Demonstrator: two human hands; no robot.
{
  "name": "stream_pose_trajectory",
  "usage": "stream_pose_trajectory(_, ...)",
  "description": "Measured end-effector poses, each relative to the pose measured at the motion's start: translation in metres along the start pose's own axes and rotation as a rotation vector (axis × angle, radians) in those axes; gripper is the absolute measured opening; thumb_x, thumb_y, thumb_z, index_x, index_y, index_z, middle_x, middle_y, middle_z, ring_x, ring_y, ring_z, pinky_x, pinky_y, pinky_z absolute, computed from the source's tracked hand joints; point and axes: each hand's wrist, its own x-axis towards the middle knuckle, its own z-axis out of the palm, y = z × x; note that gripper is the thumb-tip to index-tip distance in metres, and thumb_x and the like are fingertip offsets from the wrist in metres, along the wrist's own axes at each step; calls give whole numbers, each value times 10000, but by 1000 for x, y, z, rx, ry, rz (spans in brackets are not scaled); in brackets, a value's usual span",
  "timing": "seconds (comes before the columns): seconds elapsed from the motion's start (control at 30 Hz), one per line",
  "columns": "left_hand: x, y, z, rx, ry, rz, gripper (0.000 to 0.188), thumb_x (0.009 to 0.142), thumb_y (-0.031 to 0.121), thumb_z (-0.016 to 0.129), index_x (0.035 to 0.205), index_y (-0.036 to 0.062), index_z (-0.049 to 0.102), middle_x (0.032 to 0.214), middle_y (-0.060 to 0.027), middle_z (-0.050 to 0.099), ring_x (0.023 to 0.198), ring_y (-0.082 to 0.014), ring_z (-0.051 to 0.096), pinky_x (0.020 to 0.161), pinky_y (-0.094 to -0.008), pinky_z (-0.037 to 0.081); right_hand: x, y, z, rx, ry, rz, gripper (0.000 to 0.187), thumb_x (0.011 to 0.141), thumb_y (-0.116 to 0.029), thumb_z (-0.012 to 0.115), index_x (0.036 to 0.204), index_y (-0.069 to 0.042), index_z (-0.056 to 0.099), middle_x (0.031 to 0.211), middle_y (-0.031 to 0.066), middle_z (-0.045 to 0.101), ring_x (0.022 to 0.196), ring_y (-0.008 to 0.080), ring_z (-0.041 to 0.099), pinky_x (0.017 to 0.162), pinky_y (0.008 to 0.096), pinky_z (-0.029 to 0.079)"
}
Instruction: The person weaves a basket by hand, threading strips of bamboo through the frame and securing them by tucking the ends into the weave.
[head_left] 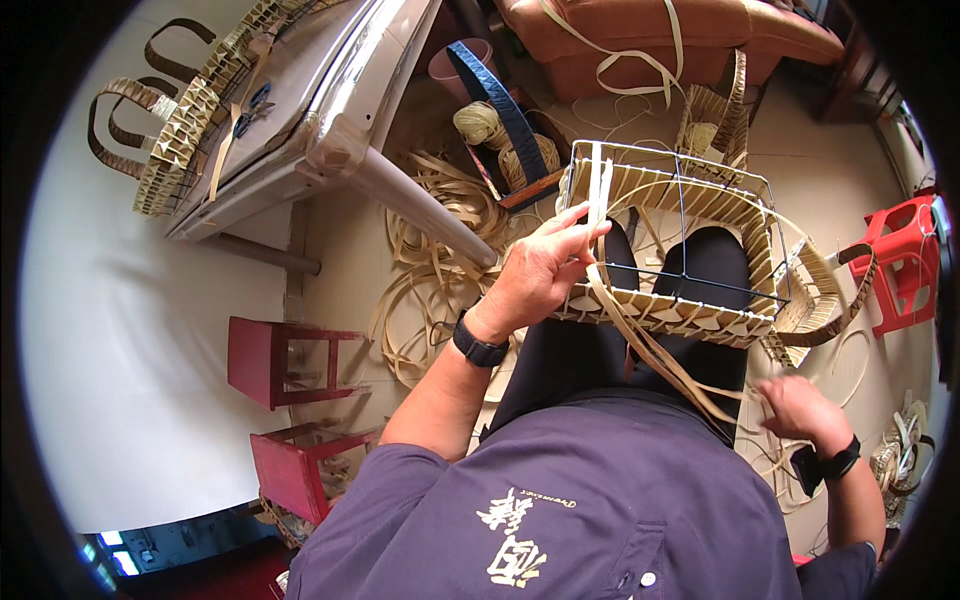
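A half-woven basket (660,325) of tan flat strips on a dark wire frame (684,215) rests across my lap. My left hand (548,262) is at its left side, thumb and fingers closed on pale flat strips (598,190) that stand up against the wire rim. From there, long loose strips (660,350) trail down to the right over the basket's near edge. Off to the right, my right hand (803,408) is slightly blurred, its fingers curled. A thin strip runs up to these fingers and seems pinched in them; the fingertips are hard to see.
Coiled strips (430,215) lie on the floor at left, by a table leg (420,205). Finished baskets with dark handles stand on the table (360,60). A handled basket (805,290) sits close right, near a red plastic stool (900,260). Wooden stools (262,362) stand left.
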Motion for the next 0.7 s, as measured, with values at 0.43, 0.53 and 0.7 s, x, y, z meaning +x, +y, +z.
stream_pose_trajectory(0.43,-5,-7,-9,53,10,30,104,946,-87,648,995,0,676,1466,-183,712,1537,-415,515,1194,-451,459,162,-138,-63,987,72,-373,326,1152,-244,552,1129,27,732,868,94,717,810,156,708,722,336,590)
stream_pose_trajectory(0.53,-14,-17,-9,88,54,127,81,943,-77,665,956,1,645,1502,-235,671,1512,-432,536,1208,-460,447,119,-115,-62,484,254,-380,182,1045,-194,616,965,-47,687,818,210,693,776,405,696,727,518,526)
stream_pose_trajectory(0.7,-9,-11,0,134,57,271,99,975,-37,700,932,1,619,1531,-268,634,1492,-442,552,1200,-457,457,44,20,49,-176,100,-113,92,874,-112,638,809,-119,704,704,157,703,713,394,729,651,505,565)
